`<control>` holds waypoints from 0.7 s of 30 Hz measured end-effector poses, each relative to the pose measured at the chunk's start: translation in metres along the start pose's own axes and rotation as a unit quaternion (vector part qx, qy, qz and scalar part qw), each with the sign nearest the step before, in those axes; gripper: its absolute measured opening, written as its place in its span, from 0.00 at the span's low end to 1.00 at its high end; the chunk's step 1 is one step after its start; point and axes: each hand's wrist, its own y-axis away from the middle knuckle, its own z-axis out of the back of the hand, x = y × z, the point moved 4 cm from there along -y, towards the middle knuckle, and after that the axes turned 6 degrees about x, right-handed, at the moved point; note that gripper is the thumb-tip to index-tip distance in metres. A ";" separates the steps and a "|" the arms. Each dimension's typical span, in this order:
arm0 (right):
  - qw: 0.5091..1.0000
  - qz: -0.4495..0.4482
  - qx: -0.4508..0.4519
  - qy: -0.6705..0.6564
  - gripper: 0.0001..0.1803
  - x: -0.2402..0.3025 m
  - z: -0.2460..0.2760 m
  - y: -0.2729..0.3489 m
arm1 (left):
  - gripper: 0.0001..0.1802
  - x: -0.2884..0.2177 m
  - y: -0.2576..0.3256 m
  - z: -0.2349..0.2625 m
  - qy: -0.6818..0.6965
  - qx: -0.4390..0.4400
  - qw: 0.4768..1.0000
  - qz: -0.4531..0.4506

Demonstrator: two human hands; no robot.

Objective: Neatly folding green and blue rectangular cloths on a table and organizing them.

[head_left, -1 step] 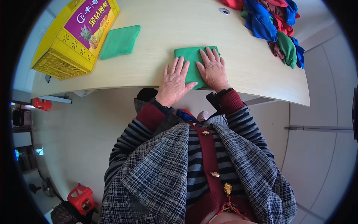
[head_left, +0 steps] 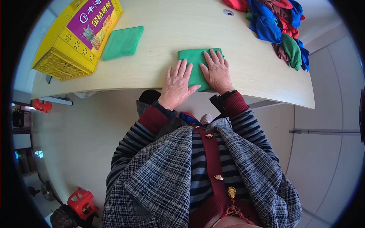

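Observation:
A folded green cloth (head_left: 195, 76) lies flat at the table's front edge, under both my hands. My left hand (head_left: 177, 84) rests on its left side, fingers stretched out and the thumb pointing right across the fabric. On its right side lies my right hand (head_left: 216, 72), palm down, with the fingers pointing away from me. Neither hand grips anything. To the left, a second folded green cloth (head_left: 123, 43) lies flat beside a yellow plastic crate (head_left: 76, 53) that bears a purple panel with a pineapple picture.
At the table's far right is a loose heap of blue, red, green and brown cloths (head_left: 266, 24). A round cable hole (head_left: 228, 13) is set in the pale tabletop (head_left: 163, 22). Red stools (head_left: 81, 202) stand on the floor at left; white cabinets (head_left: 323, 114) stand at right.

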 end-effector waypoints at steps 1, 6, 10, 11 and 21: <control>1.000 0.004 -0.004 0.005 0.32 -0.001 0.000 0.002 | 0.45 -0.001 0.005 0.000 -0.004 0.011 1.000 -0.002; 0.999 0.030 -0.009 0.044 0.32 0.016 0.008 0.001 | 0.50 0.004 -0.002 0.013 0.009 0.006 1.000 -0.019; 0.996 0.083 0.014 -0.002 0.31 0.029 0.008 0.003 | 0.56 0.013 -0.022 0.005 0.041 0.040 0.998 -0.018; 0.996 0.084 0.023 0.003 0.31 0.027 0.005 0.003 | 0.59 0.015 -0.027 -0.001 0.052 0.062 0.997 -0.014; 0.998 0.069 -0.009 0.003 0.30 0.008 0.001 -0.012 | 0.64 0.021 -0.025 0.004 0.044 0.078 0.996 -0.015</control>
